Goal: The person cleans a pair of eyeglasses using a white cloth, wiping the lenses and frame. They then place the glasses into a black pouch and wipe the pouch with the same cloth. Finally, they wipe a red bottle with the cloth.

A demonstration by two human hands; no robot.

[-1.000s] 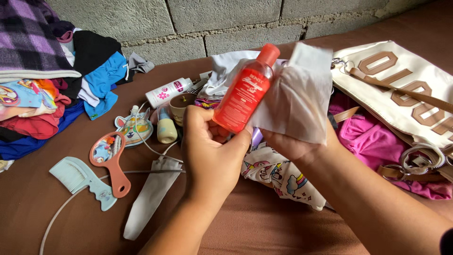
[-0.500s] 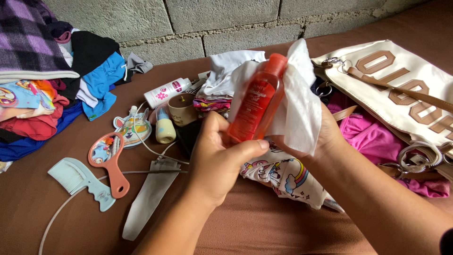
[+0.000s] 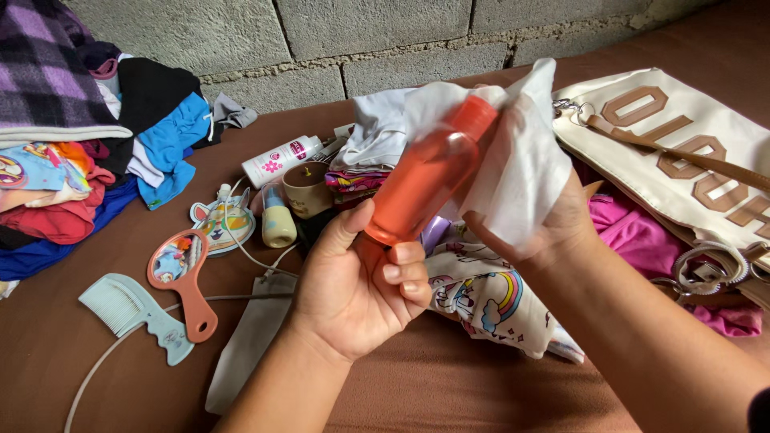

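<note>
Wiping an orange bottle (image 3: 423,178) with a white tissue (image 3: 513,152).

The bottle tilts toward one o'clock at the centre, its base pinched by the left hand (image 3: 353,293), thumb on one side and fingers curled under. The right hand (image 3: 553,228), at three o'clock of the bottle, presses the tissue around the cap end and upper side, fingers closed on the sheet. I judge the wiping partway: the tissue covers the top, while the lower body is bare and blurred. Outward, a unicorn-print cloth (image 3: 489,301) lies at five o'clock, a cream bag (image 3: 682,152) at three, a small cup (image 3: 308,186) and white bottle (image 3: 281,160) at ten, a hand mirror (image 3: 183,277) and comb (image 3: 132,313) at eight, folded clothes (image 3: 72,144) at nine.
</note>
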